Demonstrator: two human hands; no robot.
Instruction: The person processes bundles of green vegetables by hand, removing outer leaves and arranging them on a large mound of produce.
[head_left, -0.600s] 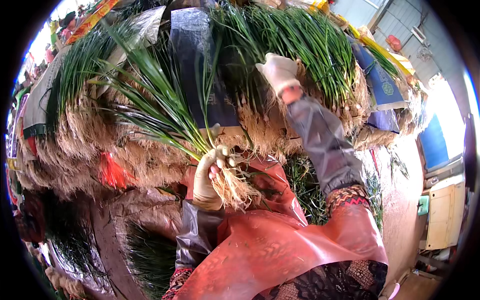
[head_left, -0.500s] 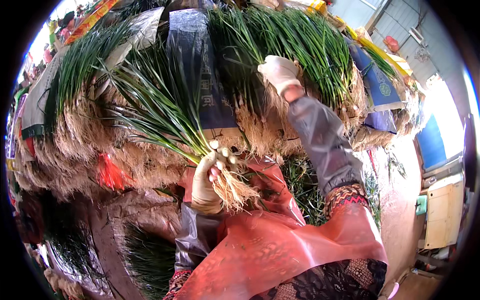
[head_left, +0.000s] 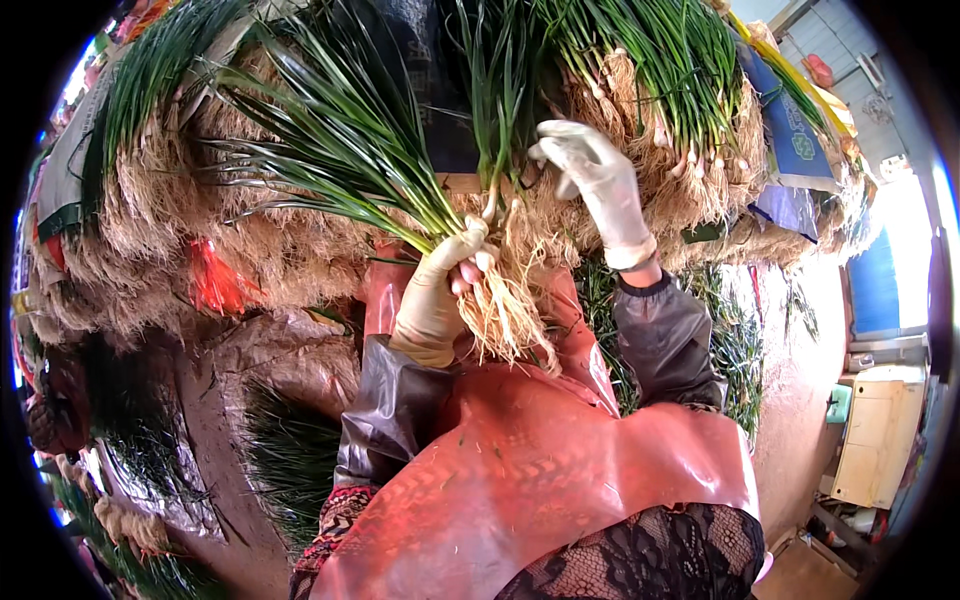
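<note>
My left hand (head_left: 440, 295), in a pale glove, is closed around a bunch of green garlic (head_left: 410, 200). Its long leaves fan up and left, white and pinkish bulbs sit at my fingers, and pale roots (head_left: 505, 310) hang below. A further upright stalk (head_left: 492, 170) stands against the right side of the bunch; how it is held is partly hidden. To the right, my gloved right hand (head_left: 595, 185) is raised with fingers apart, showing nothing gripped. Behind it, a heap of green garlic (head_left: 660, 80) lies with roots toward me.
Rows of green garlic (head_left: 150, 90) line the raised heap, with a blue sack (head_left: 795, 120) and a red plastic strip (head_left: 215, 280) among them. My red apron (head_left: 540, 470) covers my front. More greens lie low at left (head_left: 290, 450). A cream cabinet (head_left: 880, 440) stands far right.
My right hand has come back from the heap, down toward the held bunch. An extra stalk now stands beside that bunch. The view has shifted, and my left hand keeps its grip.
</note>
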